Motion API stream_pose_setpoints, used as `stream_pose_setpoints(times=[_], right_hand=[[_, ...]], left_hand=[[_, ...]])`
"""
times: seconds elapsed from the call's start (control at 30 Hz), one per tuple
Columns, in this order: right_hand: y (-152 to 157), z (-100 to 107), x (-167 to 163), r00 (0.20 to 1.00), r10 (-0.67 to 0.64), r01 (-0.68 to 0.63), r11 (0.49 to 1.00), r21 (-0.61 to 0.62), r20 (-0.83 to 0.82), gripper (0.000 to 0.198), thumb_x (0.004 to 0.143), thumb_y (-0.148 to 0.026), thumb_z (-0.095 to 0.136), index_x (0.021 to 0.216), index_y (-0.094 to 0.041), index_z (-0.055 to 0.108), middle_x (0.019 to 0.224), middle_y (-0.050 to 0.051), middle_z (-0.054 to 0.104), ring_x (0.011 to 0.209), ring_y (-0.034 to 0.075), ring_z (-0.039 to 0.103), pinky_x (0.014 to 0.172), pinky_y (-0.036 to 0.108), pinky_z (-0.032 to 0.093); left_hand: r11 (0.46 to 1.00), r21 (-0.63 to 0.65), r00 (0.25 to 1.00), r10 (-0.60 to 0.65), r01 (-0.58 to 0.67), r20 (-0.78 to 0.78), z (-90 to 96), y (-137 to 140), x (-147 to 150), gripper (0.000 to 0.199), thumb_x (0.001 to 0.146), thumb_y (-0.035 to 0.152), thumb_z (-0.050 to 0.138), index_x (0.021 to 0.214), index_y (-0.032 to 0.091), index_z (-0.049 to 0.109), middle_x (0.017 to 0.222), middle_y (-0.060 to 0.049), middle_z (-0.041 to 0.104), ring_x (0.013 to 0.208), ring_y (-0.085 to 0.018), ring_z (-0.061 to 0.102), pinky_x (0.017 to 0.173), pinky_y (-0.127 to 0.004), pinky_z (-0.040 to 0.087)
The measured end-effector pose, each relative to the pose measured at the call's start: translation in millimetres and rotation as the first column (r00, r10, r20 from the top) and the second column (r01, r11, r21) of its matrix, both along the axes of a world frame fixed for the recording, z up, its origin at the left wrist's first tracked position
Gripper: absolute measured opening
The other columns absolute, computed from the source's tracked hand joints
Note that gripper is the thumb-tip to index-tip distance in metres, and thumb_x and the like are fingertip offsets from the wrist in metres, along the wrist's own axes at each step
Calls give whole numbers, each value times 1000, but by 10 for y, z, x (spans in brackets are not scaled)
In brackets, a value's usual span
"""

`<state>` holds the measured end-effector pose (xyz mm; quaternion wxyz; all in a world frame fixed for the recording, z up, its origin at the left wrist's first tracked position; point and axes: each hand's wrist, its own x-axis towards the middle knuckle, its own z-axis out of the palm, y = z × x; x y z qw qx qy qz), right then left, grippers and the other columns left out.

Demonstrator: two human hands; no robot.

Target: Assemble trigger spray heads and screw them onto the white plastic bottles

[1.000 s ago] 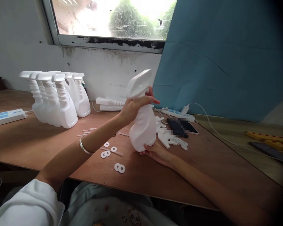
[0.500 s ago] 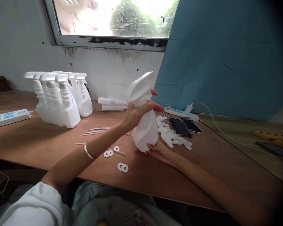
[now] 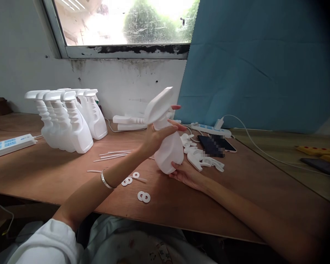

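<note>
A white spray bottle (image 3: pixel 169 150) with its trigger head on is tilted over the table, held between both hands. My left hand (image 3: pixel 156 137) is wrapped round the neck just below the head, fingers reaching behind it. At the base, my right hand (image 3: pixel 185 174) grips the bottle's lower edge between thumb and fingers. Left of the bottle lie several white ring washers (image 3: pixel 146 197) and thin white tubes (image 3: pixel 112 157). Loose white trigger heads (image 3: pixel 194 158) lie to the right. The trigger side of the held bottle is mostly hidden.
Several assembled spray bottles (image 3: pixel 81 135) stand at the back left, near a power strip (image 3: pixel 12 145). More white bottles (image 3: pixel 130 127) lie by the wall. A second power strip (image 3: pixel 209 129) with a cable and a dark phone (image 3: pixel 209 146) are at the right.
The bottle's head has tipped a little further left and the bottle looks slightly more slanted, both hands keeping hold. The camera view has shifted slightly.
</note>
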<state>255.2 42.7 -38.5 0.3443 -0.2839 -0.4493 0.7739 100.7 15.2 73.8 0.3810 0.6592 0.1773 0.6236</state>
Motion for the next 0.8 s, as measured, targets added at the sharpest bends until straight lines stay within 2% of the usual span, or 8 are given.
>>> stream_pose_setpoints(times=[0.1,0.23,0.33,0.4,0.5,0.67,0.8], right_hand=[[-13,6,-16,1000,5,-5,1000,-11,15,37,65,-30,76,92,-17,55,61,-5,50,49,4,43,54,21,50],[-42,2,-41,1000,-20,20,1000,14,16,39,65,-34,75,93,-18,54,70,-1,57,52,6,48,53,22,50],[-52,-19,-51,999,-54,54,996,70,-6,35,68,-31,73,94,-18,53,69,-2,57,50,6,48,56,23,51],[-51,-37,-51,999,-52,53,994,95,-14,35,69,-31,73,96,-19,52,69,-2,57,50,6,48,55,24,51],[-49,-54,-43,1000,-27,27,995,99,-6,37,69,-33,73,95,-18,53,69,-2,57,51,6,48,52,23,49],[-45,-42,-18,1000,-15,14,998,54,11,36,64,-34,76,87,-16,55,59,-5,49,48,5,42,47,19,44],[-38,-29,1,1000,14,-14,999,38,12,40,63,-34,78,91,-16,56,65,-3,52,50,5,41,45,19,41]], left_hand=[[993,-57,991,110,-106,76,33,71,-31,17,72,30,60,80,15,63,82,-5,69,85,-22,65,75,-31,50],[929,-171,904,361,-328,228,104,175,-54,35,75,45,57,94,15,60,89,-8,69,77,-22,67,62,-27,51],[875,-190,864,476,-446,162,149,204,-79,41,77,54,51,84,15,62,87,-8,69,75,-22,67,57,-25,51],[862,-156,862,498,-482,93,173,196,-103,44,77,56,50,74,14,63,84,-8,70,74,-20,67,58,-25,51],[896,-109,898,437,-430,48,198,168,-138,45,77,55,52,68,13,63,81,-7,69,75,-21,67,61,-26,52],[970,-80,971,232,-228,51,219,141,-173,39,75,49,58,64,12,62,71,-6,67,87,-26,66,72,-31,53],[996,-24,995,92,-91,42,259,111,-180,36,74,47,61,63,13,62,73,-6,68,95,-27,63,81,-34,51]])
